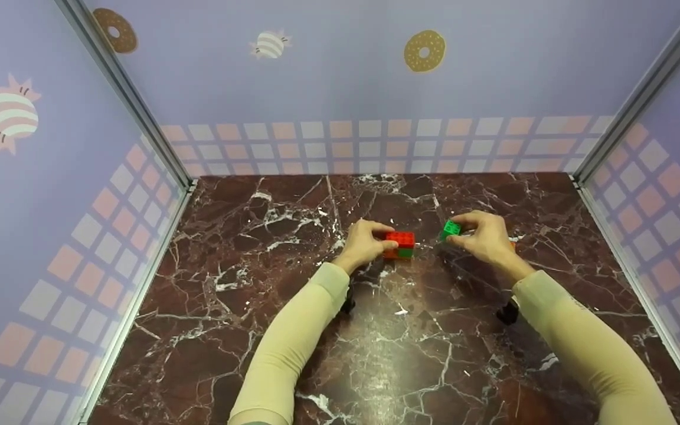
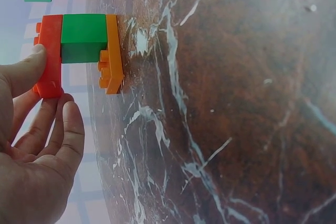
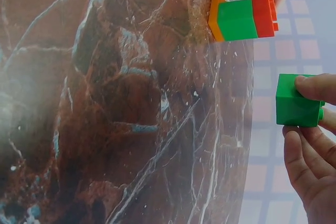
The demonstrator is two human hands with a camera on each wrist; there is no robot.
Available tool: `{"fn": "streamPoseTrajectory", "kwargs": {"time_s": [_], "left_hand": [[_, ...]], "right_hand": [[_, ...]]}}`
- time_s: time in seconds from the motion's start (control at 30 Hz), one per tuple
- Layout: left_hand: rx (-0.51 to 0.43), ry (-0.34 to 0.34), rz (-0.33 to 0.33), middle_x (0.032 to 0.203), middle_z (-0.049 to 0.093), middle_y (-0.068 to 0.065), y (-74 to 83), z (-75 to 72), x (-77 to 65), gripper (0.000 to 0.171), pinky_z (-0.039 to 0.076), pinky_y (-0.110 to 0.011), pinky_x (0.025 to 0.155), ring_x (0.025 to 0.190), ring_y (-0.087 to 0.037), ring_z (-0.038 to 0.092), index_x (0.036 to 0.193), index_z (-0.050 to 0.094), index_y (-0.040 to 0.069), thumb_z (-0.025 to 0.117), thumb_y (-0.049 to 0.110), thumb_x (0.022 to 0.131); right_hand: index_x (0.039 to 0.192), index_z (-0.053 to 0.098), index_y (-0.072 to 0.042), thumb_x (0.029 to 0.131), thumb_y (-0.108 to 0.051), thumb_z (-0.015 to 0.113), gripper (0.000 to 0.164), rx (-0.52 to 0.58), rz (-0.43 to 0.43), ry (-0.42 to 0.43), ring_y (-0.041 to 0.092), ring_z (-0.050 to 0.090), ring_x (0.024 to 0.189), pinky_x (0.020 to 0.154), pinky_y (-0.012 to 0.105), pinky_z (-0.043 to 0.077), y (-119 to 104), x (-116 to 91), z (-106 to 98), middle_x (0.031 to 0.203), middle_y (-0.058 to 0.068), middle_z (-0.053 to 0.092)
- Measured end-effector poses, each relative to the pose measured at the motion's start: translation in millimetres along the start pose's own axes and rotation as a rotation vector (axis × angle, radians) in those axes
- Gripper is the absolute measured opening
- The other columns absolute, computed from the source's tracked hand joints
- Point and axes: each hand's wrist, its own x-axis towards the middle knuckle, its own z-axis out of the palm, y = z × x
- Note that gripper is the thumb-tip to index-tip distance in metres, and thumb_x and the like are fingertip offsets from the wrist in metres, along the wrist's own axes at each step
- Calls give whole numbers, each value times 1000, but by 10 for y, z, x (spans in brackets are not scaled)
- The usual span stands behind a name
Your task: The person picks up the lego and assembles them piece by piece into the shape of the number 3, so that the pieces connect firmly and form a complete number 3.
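My left hand pinches the red brick by its left end, thumb on the near side. That red brick lies on top of a green brick, which sits on a thin orange brick on the tabletop. The red one juts out over the orange one's bare studs, with a gap between them. To the right, my right hand grips a second green brick between thumb and fingers. It is held above the table, apart from the stack, its studs visible in the head view.
Partly hidden behind my right hand is a small orange piece. The dark red marbled tabletop runs to a patterned back wall, with side walls left and right. Dark objects show under both wrists.
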Motion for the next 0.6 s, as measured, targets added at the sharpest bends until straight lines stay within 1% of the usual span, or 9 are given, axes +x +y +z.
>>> {"fn": "streamPoseTrajectory", "kwargs": {"time_s": [0.13,0.23,0.37,0.47,0.6], "left_hand": [[-1,-6,-10,127,86,-12,0,-4,-1,37,61,-43,111,120,-31,80,125,87,12,95,23,91],[-5,-13,-17,128,86,-11,-4,-2,-3,38,61,-43,110,120,-30,80,126,87,12,94,23,91],[-7,-14,-10,127,86,-11,-3,-1,-3,37,62,-42,106,118,-29,80,126,87,11,94,23,91],[-7,-8,1,126,86,-12,-6,-1,4,36,63,-42,105,117,-29,81,125,87,11,94,23,91],[-10,-10,13,126,86,-12,-33,-1,17,35,63,-43,107,119,-30,81,124,88,11,94,23,91]], "right_hand": [[119,85,2,85,-5,94,36,1,-13,1,45,83,99,72,0,51,-30,16,14,112,25,83],[119,85,1,84,-6,95,36,-16,-20,2,43,84,98,71,1,51,-47,28,25,111,23,83],[118,86,0,83,-6,95,37,-34,-29,-3,39,84,96,71,2,50,-73,52,34,109,20,83],[119,86,-1,83,-5,94,37,-20,-34,-11,39,84,95,72,2,51,-95,75,48,107,19,83],[121,85,1,84,-3,93,38,23,-45,-21,43,85,96,73,3,55,-129,93,78,107,21,81]]}}
